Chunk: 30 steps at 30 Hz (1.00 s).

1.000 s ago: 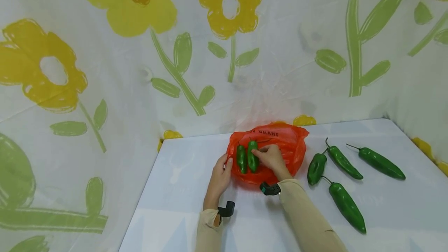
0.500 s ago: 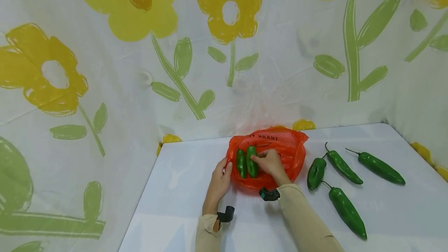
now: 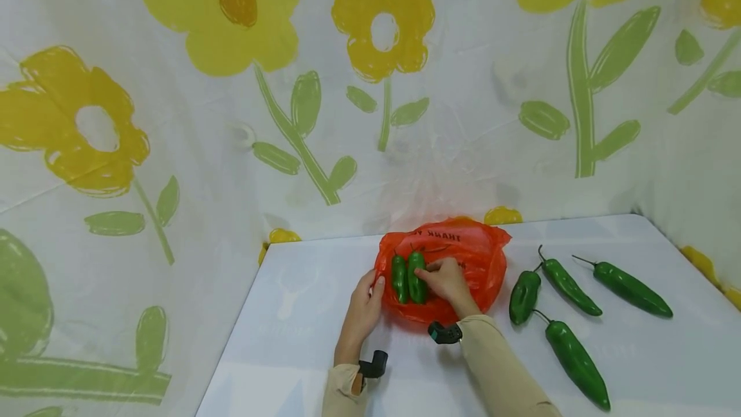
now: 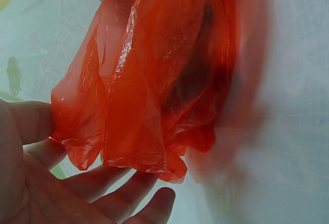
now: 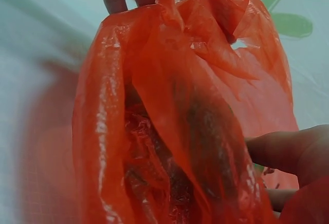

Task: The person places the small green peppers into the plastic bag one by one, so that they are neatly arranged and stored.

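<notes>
With your left grip (image 3: 363, 309) pinching the red plastic bag (image 3: 482, 269) and your right grip (image 3: 448, 280) pinching a green chili pepper (image 3: 417, 289) inside, you're likely placing it; next, gently let it go.

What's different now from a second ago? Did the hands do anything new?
Not really. The whole scene sits a bit lower in the head picture, so the head camera probably tipped up. Nothing was visibly picked up or let go. The right hand still holds a green pepper in the red bag, the left hand still holds the bag's edge, and four other peppers stayed put.
</notes>
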Each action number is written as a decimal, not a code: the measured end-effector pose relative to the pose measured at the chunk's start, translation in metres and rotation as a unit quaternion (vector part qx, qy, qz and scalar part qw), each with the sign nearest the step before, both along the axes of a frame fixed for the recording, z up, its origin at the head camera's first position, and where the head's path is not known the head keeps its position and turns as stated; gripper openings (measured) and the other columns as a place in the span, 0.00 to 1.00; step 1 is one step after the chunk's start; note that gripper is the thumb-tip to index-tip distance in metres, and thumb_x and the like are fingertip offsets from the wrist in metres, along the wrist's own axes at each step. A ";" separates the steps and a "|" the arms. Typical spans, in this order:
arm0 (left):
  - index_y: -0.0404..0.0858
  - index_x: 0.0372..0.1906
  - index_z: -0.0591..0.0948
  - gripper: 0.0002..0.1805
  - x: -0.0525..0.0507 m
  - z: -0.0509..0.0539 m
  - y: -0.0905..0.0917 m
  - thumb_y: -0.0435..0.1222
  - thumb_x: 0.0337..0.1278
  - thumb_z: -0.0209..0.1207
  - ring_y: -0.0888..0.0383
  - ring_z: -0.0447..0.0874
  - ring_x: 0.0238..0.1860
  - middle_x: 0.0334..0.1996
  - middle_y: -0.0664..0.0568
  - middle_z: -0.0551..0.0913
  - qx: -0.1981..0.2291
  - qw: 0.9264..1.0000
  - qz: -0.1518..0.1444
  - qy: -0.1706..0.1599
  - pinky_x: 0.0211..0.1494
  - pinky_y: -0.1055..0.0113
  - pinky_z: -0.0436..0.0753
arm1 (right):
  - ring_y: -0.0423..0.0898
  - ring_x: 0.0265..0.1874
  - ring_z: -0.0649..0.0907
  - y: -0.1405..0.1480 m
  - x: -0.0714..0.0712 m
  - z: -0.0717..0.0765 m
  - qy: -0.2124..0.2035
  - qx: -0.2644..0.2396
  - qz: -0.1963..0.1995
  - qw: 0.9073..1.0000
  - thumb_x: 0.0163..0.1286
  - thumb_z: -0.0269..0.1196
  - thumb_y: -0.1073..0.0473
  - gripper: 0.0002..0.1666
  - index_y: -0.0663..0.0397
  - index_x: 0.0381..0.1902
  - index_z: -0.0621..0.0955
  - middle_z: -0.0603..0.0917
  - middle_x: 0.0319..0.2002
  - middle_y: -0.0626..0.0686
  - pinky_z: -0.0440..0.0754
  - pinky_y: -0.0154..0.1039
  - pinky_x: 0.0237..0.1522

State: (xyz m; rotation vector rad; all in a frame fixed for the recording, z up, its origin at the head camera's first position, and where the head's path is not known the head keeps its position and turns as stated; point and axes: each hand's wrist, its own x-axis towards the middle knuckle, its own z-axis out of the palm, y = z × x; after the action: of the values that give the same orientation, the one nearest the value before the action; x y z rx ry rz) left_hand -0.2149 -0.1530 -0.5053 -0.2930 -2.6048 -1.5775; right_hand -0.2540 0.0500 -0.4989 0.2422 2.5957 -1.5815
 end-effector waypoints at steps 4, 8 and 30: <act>0.41 0.70 0.75 0.22 0.000 0.001 0.001 0.44 0.82 0.47 0.43 0.74 0.69 0.69 0.42 0.77 -0.001 1.000 -0.001 0.001 0.75 0.39 0.73 | 0.49 0.37 0.86 0.000 0.000 -0.002 0.001 0.001 -0.003 1.000 0.70 0.69 0.53 0.23 0.69 0.50 0.87 0.90 0.46 0.63 0.91 0.45 0.44; 0.41 0.70 0.75 0.22 0.000 0.001 0.000 0.43 0.82 0.47 0.43 0.74 0.70 0.69 0.42 0.77 0.000 1.000 -0.004 0.002 0.76 0.40 0.72 | 0.50 0.39 0.87 0.000 -0.001 -0.001 -0.005 0.001 -0.008 1.000 0.70 0.69 0.53 0.24 0.70 0.51 0.86 0.89 0.48 0.64 0.91 0.46 0.45; 0.38 0.67 0.77 0.20 0.000 0.000 0.000 0.42 0.82 0.47 0.45 0.77 0.65 0.65 0.41 0.80 -0.005 1.000 -0.004 0.022 0.71 0.41 0.76 | 0.53 0.42 0.87 0.007 0.010 0.016 0.045 0.067 0.004 0.997 0.70 0.68 0.51 0.24 0.68 0.51 0.86 0.90 0.45 0.61 0.89 0.49 0.46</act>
State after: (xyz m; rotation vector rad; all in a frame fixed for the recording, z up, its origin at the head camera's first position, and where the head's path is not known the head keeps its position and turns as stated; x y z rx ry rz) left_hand -0.2151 -0.1534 -0.5057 -0.3368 -2.5814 -1.5435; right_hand -0.2442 0.0570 -0.4833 0.1744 2.7707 -1.4491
